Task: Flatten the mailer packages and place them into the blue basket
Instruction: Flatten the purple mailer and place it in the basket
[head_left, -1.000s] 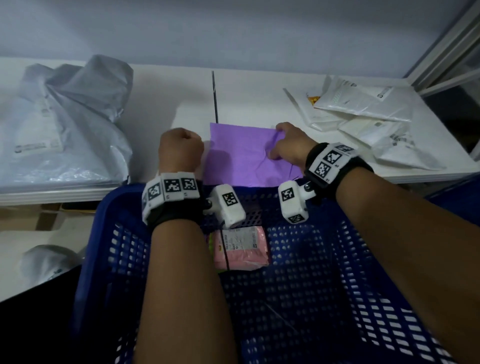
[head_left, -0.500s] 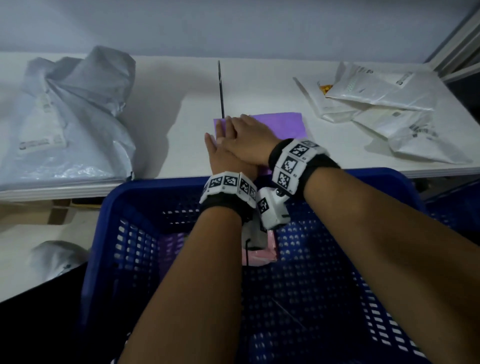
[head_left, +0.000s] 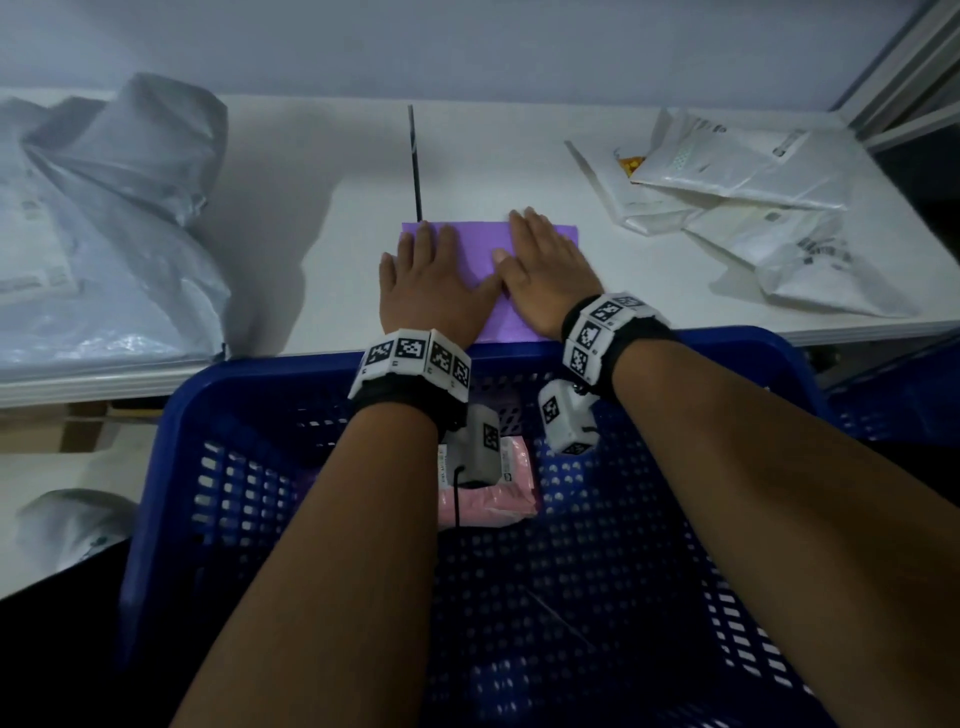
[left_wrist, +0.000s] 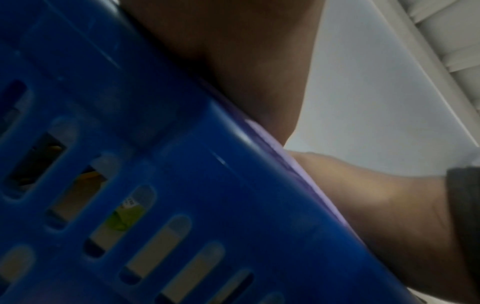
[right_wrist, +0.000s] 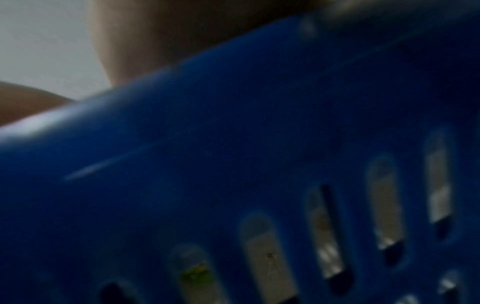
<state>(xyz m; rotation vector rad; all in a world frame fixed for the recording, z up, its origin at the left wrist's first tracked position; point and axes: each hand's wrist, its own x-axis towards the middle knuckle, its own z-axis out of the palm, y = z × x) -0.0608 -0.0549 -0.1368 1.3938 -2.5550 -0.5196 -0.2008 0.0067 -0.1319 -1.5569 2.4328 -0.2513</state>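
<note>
A purple mailer lies flat on the white table just beyond the blue basket. My left hand presses palm-down on its left part with straight fingers. Beside it, my right hand presses flat on the right part. A pink mailer lies on the basket floor, partly hidden by the wrist cameras. Both wrist views are blurred and filled by the basket wall; a thin purple mailer edge shows above the rim in the left wrist view.
A large crumpled grey mailer covers the table's left end. Several white mailers are piled at the right. A dark seam splits the tabletop. Another grey bag sits lower left. A metal frame stands at the far right.
One second ago both hands gripped the mailer's edges; then they stacked one over the other at its middle. Now they have spread apart, flat on the left and right parts.
</note>
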